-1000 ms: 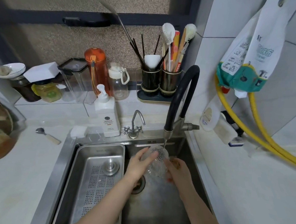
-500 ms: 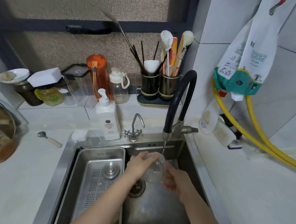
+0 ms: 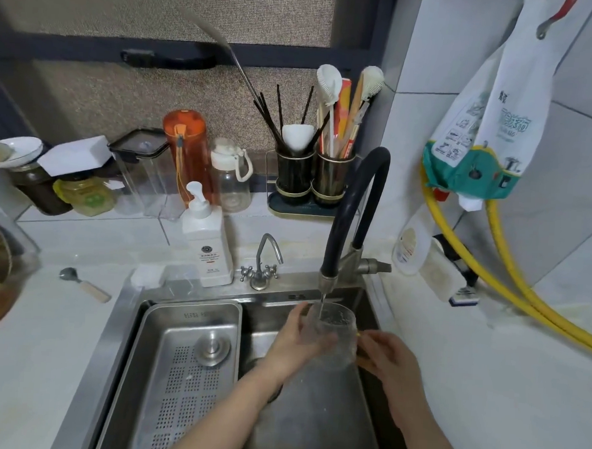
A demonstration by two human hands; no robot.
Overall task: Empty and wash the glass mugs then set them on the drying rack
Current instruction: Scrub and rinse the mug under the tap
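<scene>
White counter (image 3: 485, 388) and tiled walls around steel sink (image 3: 311, 427) — left hand (image 3: 298, 341) and right hand (image 3: 388, 359) both grip upright glass mug (image 3: 338, 333) under running black faucet (image 3: 352, 206) — soap bottle (image 3: 208, 240) label illegible.

Both forearms are bare, no sleeves; left hand (image 3: 302, 341) and right hand (image 3: 388, 361) ungloved.
</scene>
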